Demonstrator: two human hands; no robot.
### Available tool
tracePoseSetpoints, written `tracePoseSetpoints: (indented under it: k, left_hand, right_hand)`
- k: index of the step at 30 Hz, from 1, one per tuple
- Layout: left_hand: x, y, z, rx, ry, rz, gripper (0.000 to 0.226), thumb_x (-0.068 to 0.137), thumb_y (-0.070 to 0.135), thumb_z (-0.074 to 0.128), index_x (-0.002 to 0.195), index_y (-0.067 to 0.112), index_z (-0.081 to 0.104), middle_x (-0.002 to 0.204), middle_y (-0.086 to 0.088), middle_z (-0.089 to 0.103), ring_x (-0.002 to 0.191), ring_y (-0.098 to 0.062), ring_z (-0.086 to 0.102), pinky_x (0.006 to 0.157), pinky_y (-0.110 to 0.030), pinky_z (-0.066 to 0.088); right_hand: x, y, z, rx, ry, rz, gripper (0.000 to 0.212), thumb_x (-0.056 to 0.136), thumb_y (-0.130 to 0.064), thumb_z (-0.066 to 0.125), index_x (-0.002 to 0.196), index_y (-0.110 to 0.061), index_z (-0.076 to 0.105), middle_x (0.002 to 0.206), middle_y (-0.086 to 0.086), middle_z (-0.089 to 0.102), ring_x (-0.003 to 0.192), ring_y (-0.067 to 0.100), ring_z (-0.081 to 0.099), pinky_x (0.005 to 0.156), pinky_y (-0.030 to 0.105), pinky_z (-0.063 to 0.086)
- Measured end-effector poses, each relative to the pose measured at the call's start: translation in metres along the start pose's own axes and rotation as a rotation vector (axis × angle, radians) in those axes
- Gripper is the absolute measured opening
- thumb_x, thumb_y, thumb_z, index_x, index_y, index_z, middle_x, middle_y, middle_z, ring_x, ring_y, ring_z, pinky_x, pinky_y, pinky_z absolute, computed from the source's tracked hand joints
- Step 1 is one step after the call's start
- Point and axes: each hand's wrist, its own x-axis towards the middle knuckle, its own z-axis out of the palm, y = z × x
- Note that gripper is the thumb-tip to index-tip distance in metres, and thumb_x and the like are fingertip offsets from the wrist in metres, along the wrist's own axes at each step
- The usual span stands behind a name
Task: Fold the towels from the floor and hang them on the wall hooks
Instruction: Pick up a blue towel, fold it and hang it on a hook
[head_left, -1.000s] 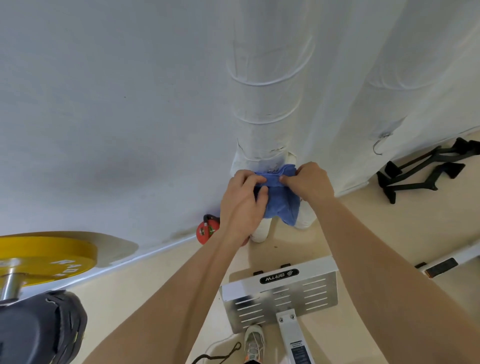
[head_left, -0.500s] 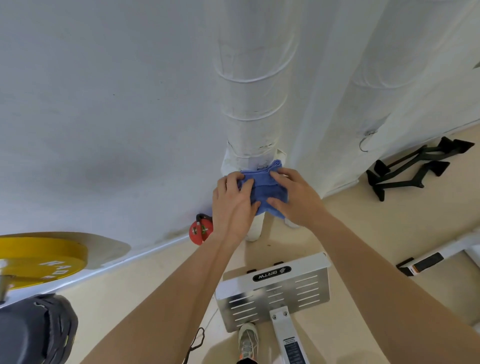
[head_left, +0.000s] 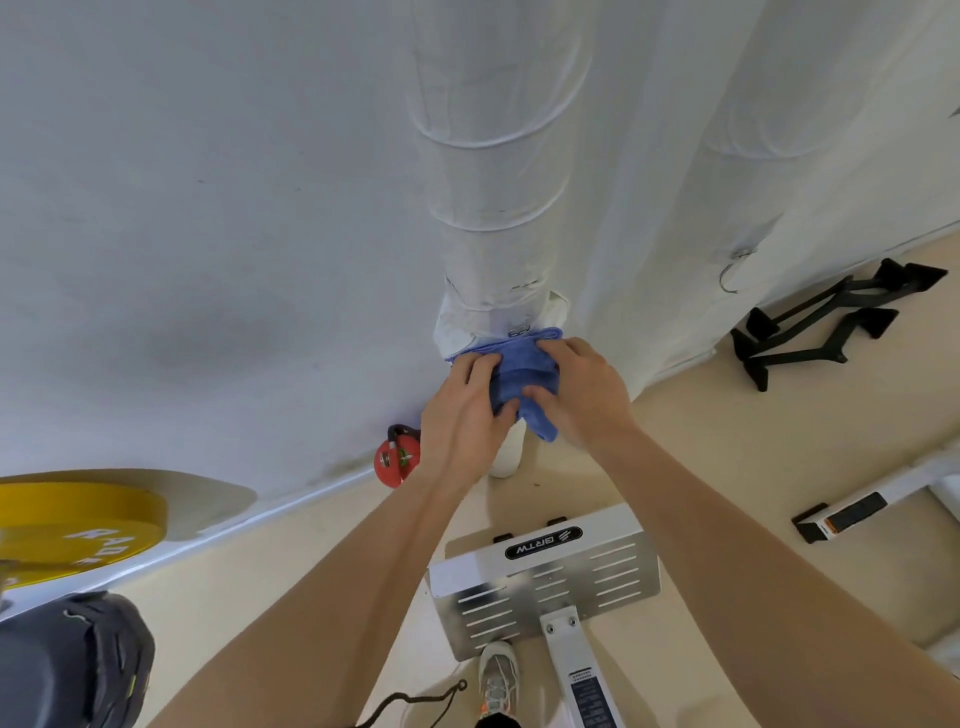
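A folded blue towel (head_left: 521, 364) hangs against a white wrapped pipe (head_left: 493, 208), its top edge at a small metal hook (head_left: 519, 329). My left hand (head_left: 460, 408) grips the towel's left side, fingers over the cloth and thumb tucked in at the lower fold. On the right side my right hand (head_left: 584, 395) holds it with fingers laid over the top part and thumb pressed into the middle. The cloth bunches between the two thumbs. A second metal hook (head_left: 731, 273), bare, sticks out of the white covering further right.
A red kettlebell (head_left: 396, 460) sits by the wall base. A white metal machine footplate (head_left: 545, 577) lies under my arms, a yellow weight plate (head_left: 78, 525) at the left. Black push-up bars (head_left: 826, 327) lie on the beige floor at the right. My shoe (head_left: 497, 675) shows below.
Both hands pinched the towel's top edge at the hook a second ago; they have slid down and now grip the hanging cloth lower, bunching it.
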Motion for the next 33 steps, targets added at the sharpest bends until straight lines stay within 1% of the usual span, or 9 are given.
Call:
tracePoseSetpoints:
  k: [3,5,8,10,15,18,22,27,33]
  left_hand:
    - [0.001,-0.006,-0.01,-0.006,0.086,0.09,0.038,0.091,0.035,0.061,0.122,0.014,0.066,0.123,-0.004,0.061,0.105,-0.024,0.055,0.09,-0.034,0.048]
    - [0.005,-0.009,-0.015,-0.046,0.083,0.067,0.032,0.09,0.029,0.065,0.118,0.016,0.066,0.12,-0.003,0.058,0.101,-0.02,0.055,0.085,-0.026,0.046]
    - [0.011,-0.009,-0.012,-0.093,0.041,0.015,0.029,0.089,0.024,0.067,0.116,0.017,0.062,0.119,0.0,0.056,0.088,-0.015,0.06,0.072,-0.016,0.041]
    - [0.012,-0.011,-0.006,-0.067,0.048,0.013,0.029,0.089,0.025,0.067,0.116,0.018,0.063,0.117,0.001,0.059,0.083,-0.015,0.061,0.071,-0.02,0.045]
    - [0.016,-0.012,0.005,-0.049,0.066,-0.034,0.022,0.088,0.026,0.066,0.109,0.021,0.065,0.107,0.004,0.061,0.077,-0.012,0.057,0.067,-0.021,0.041]
    - [0.017,-0.008,0.0,-0.025,0.048,-0.045,0.018,0.088,0.027,0.065,0.104,0.021,0.064,0.1,0.004,0.058,0.074,-0.012,0.054,0.063,-0.024,0.04]
    - [0.014,0.0,-0.014,-0.045,-0.004,-0.032,0.021,0.092,0.032,0.062,0.109,0.02,0.067,0.105,0.0,0.059,0.088,-0.017,0.058,0.072,-0.033,0.05]
    - [0.012,0.003,-0.022,-0.121,0.063,-0.038,0.017,0.093,0.024,0.061,0.108,0.018,0.068,0.109,0.001,0.061,0.091,-0.017,0.06,0.078,-0.033,0.05]
    - [0.01,-0.004,-0.007,-0.161,-0.008,-0.039,0.024,0.098,0.016,0.054,0.117,0.014,0.069,0.116,0.0,0.063,0.1,-0.015,0.06,0.081,-0.002,0.032]
  right_hand:
    - [-0.009,0.001,-0.008,0.025,0.052,-0.069,0.062,0.088,-0.032,0.065,0.146,-0.022,0.044,0.143,0.001,0.044,0.12,0.026,0.05,0.097,0.034,0.044]
    - [-0.011,0.0,-0.012,0.073,0.122,-0.091,0.065,0.088,-0.025,0.067,0.147,-0.023,0.042,0.147,0.002,0.037,0.118,0.025,0.051,0.095,0.032,0.045]
    - [-0.003,-0.002,-0.007,0.165,0.106,-0.049,0.059,0.09,-0.022,0.066,0.145,-0.021,0.046,0.142,0.0,0.044,0.117,0.02,0.055,0.094,0.025,0.044]
    - [0.003,-0.002,0.0,0.233,0.126,0.002,0.053,0.089,-0.022,0.067,0.139,-0.019,0.053,0.134,-0.001,0.052,0.113,0.018,0.057,0.094,0.022,0.043]
    - [0.003,-0.001,0.014,0.313,0.193,0.07,0.042,0.084,-0.016,0.072,0.125,-0.014,0.064,0.118,0.003,0.06,0.1,0.019,0.062,0.091,0.036,0.053]
    - [0.0,-0.008,0.012,0.284,0.165,0.088,0.043,0.088,-0.02,0.067,0.131,-0.015,0.061,0.123,0.003,0.059,0.104,0.02,0.062,0.093,0.032,0.051]
    - [-0.007,-0.022,0.002,0.195,0.079,0.108,0.049,0.097,-0.027,0.054,0.144,-0.017,0.046,0.137,0.004,0.051,0.112,0.024,0.058,0.092,0.032,0.048]
    - [-0.016,-0.027,0.0,0.207,0.271,0.088,0.036,0.094,-0.018,0.055,0.129,-0.015,0.052,0.133,0.005,0.046,0.107,0.028,0.058,0.086,0.041,0.052]
    - [-0.012,-0.022,0.009,0.261,0.143,0.134,0.042,0.097,-0.009,0.045,0.138,-0.014,0.054,0.139,0.002,0.051,0.118,0.021,0.055,0.092,0.022,0.039]
